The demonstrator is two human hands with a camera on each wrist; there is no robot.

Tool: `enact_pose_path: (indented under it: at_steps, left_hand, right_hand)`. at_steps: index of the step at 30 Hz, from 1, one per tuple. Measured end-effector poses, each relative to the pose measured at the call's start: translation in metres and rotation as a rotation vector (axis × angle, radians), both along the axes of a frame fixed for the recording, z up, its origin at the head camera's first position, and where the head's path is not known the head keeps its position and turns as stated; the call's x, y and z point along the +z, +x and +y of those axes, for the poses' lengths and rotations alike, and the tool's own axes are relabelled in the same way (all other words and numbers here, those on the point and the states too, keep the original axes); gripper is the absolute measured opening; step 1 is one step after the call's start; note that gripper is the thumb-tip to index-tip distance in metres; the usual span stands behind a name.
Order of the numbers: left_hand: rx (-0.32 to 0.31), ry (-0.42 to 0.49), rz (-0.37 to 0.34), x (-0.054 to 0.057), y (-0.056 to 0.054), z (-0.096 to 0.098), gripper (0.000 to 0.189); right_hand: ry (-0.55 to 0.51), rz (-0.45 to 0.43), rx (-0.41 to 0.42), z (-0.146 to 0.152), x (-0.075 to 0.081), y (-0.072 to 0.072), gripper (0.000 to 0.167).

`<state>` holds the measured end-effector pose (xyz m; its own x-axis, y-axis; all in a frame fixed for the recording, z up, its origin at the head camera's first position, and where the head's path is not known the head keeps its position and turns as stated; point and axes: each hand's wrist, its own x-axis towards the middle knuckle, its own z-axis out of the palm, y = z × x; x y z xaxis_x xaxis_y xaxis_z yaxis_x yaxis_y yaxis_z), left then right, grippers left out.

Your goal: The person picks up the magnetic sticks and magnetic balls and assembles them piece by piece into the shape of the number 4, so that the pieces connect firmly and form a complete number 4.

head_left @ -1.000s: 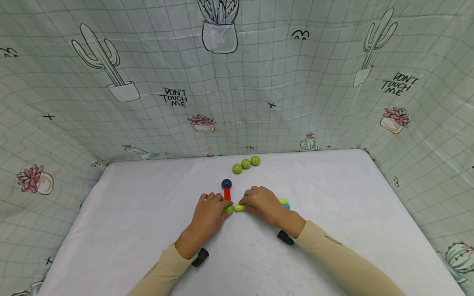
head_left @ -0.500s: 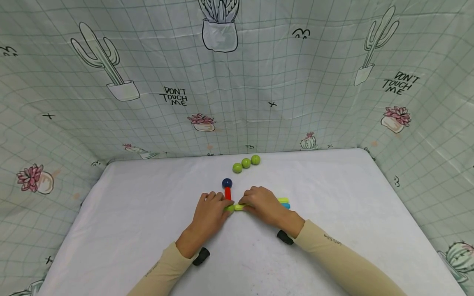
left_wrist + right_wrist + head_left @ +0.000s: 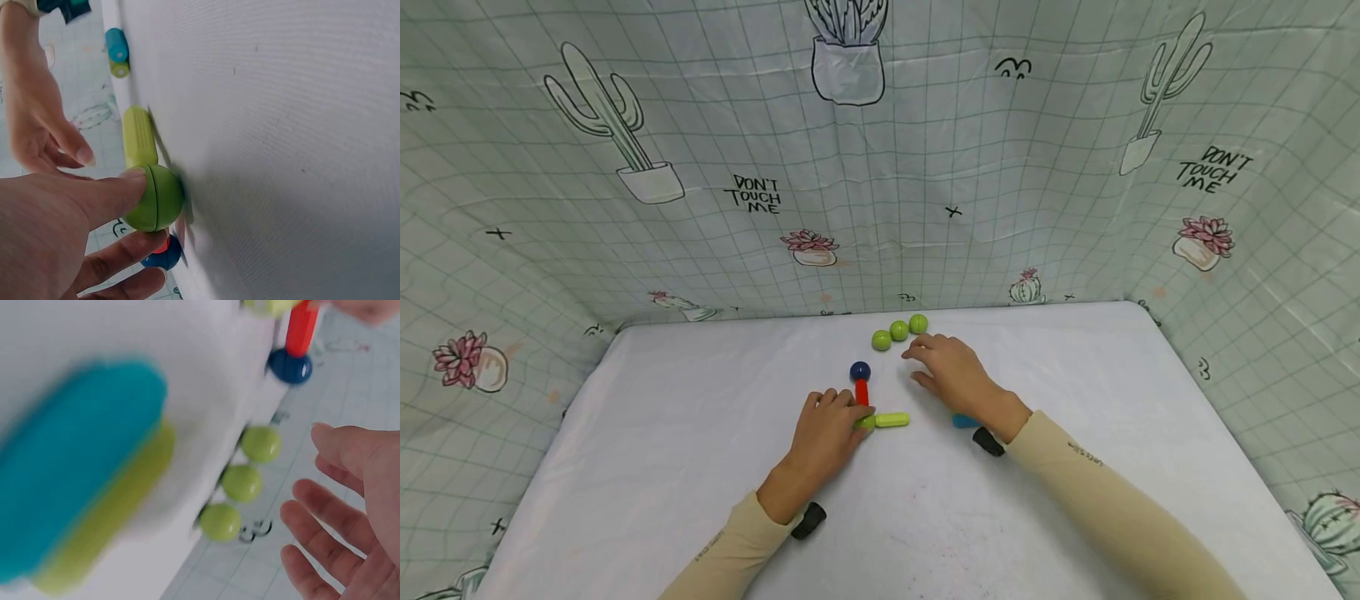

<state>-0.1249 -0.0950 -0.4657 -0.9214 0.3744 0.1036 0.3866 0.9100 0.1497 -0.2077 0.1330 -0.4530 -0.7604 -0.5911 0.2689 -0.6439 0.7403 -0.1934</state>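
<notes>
White table (image 3: 910,517); left hand (image 3: 823,437) pinches green ball (image 3: 164,199).

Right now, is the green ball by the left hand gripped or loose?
Gripped: the left wrist view shows the left hand pinching the green ball, thumb above, finger below.

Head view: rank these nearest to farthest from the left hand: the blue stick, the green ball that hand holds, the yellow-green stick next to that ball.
From the left hand:
1. Green ball: in its grasp, at the thumb and fingers.
2. Yellow-green stick: just right of the ball, in line with it.
3. Blue stick: farther right, past a gap.
</notes>
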Motion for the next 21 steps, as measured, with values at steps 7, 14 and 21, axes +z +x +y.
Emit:
enact_pose_path:
  at_steps: [7,14,21]
  left_hand:
    - [0.004,0.035,0.019,-0.002,0.000,-0.001,0.028]
    - [0.006,0.040,0.019,-0.002,0.002,-0.002,0.029]
    - [0.003,0.032,0.018,-0.001,0.002,-0.002,0.030]
  right_hand:
    - [0.059,-0.018,-0.077,0.007,0.002,-0.032,0.041]
    - [0.109,-0.043,-0.086,0.006,-0.001,-0.050,0.048]
    - [0.168,-0.087,-0.103,0.003,-0.003,-0.062,0.048]
